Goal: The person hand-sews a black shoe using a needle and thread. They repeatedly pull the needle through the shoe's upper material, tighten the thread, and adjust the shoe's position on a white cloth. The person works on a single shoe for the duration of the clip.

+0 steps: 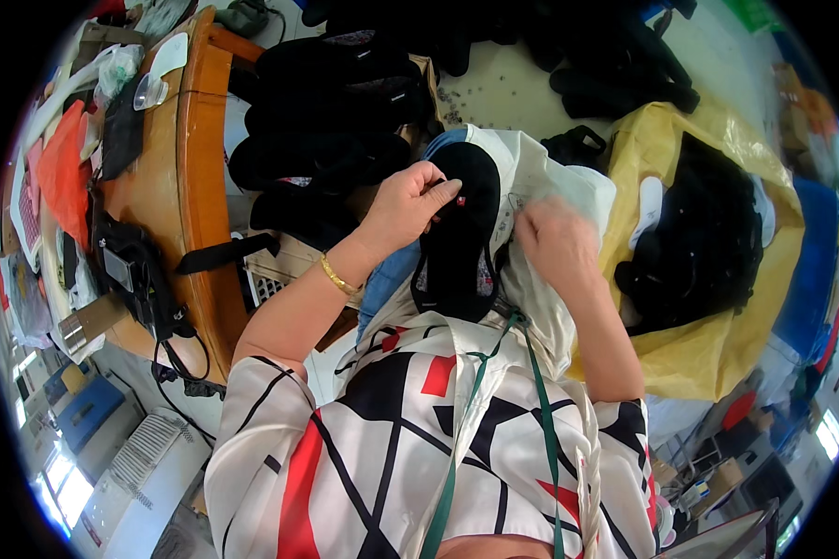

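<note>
A black cloth shoe [459,238] lies lengthwise over my lap, its rounded end away from me. Patterned lining shows at its near sides, and a small red tag [461,201] sits on its upper. My left hand [407,207] grips the shoe's left edge, thumb on top beside the tag; the other fingertips are partly hidden. Just right of the shoe is my right hand [556,240], raised over the pale apron [555,177]. Its fingers are curled together and slightly blurred, and whatever they pinch is too small to make out.
More black shoes [336,93] are stacked at the far left. On my right stands a yellow bag [699,359] filled with black shoes, some showing white soles. A wooden table [200,186] holds cloths and a black bag [130,265]. Small bits litter the floor ahead.
</note>
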Tool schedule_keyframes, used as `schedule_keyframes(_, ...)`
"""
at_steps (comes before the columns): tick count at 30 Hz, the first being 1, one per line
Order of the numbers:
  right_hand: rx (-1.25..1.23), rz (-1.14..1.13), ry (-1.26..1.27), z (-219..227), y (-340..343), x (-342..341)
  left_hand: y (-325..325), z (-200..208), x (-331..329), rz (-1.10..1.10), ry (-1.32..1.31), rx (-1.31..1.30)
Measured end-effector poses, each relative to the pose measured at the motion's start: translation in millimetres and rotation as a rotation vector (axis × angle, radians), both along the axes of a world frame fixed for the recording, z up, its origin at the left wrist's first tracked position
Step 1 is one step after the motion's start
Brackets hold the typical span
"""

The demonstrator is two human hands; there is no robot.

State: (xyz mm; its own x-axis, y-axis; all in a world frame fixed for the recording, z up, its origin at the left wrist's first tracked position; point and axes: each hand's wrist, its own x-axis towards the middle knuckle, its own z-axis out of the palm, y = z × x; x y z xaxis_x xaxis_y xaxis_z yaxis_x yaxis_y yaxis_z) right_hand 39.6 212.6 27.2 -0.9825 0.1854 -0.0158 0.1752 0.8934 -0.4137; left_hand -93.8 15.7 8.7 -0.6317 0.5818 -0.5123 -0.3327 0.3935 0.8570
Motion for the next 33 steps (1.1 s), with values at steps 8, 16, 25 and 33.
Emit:
schedule_keyframes(8,-2.002,-0.568,0.556,-11,-40,-26,3,-6,4,0.013,0.088,0.001)
schedule_keyframes(16,-2.290,-0.583,0.412,-13,-60,26,-3,-9,7,0.003,0.436,0.049)
schedule_keyframes(25,-1.239,-0.547,0.515,2,-43,39,0,8,5,-0.154,1.169,-0.030)
schedule_keyframes(33,-0.486,-0.167,-0.057,9,-7,136,5,32,19,-0.371,1.029,-0.128)
